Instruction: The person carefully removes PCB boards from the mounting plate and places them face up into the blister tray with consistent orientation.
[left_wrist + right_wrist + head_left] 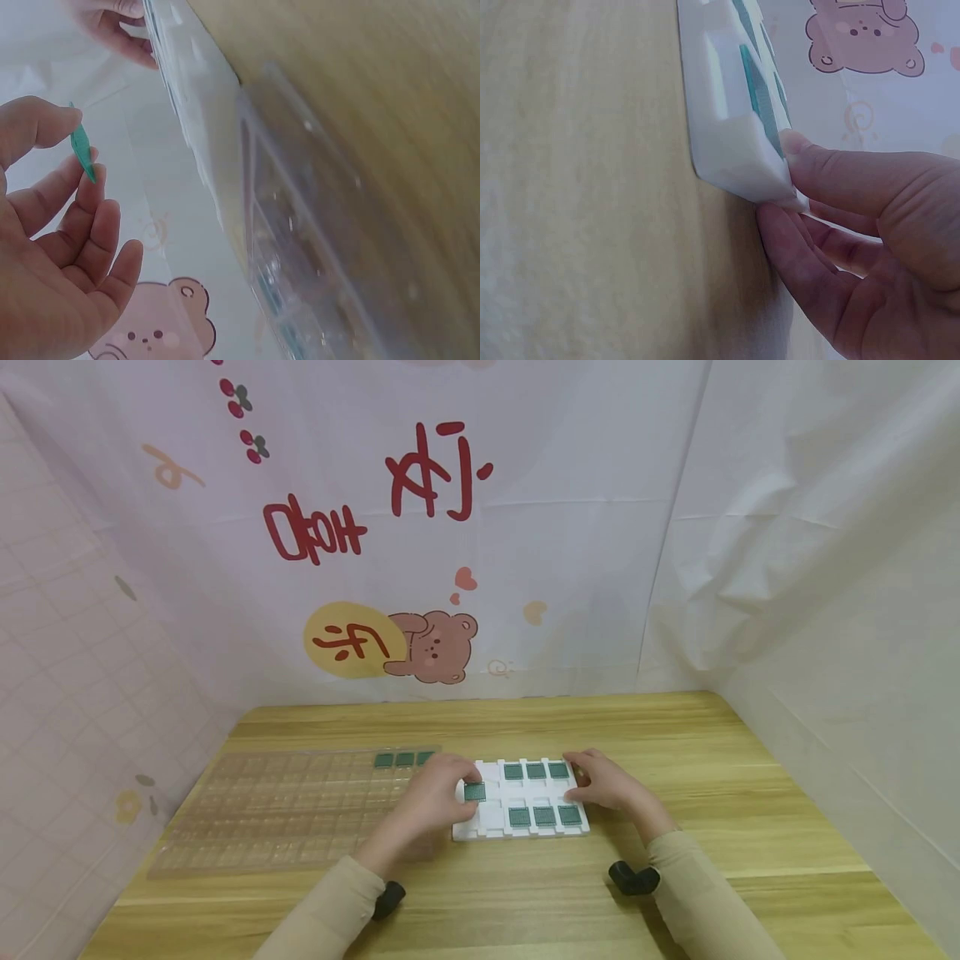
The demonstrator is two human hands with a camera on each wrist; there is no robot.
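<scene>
"There it was, the left hand (441,789) with a green chip (475,792) over the left end of the white tray (491,816)! How was that grip?"

"Narrowed to the chip's own width, thumb at one edge, fingertips at the opposite one. That probably spared the faces, and the left wrist view showed the chip apart from the tray."

"And the right hand (606,781)?"

"Its grip pinched the tray's right end, thumb over the rim, fingers low on the side; I'd judge it was there to stop the tray sliding."

"Six seated chips (544,816) in there, folks, three in the far row, three in the near, with bare pockets to their left!"

"Over on the left lay the clear tray (285,810), three more chips (405,760) along its far right edge."

"Anything in the way?"

"The left forearm crossed the clear tray's right side, and the hand hid where the two trays met, so touching or not, I couldn't tell. Beyond the counter (525,893) hung a printed curtain (570,527), well clear."
</scene>
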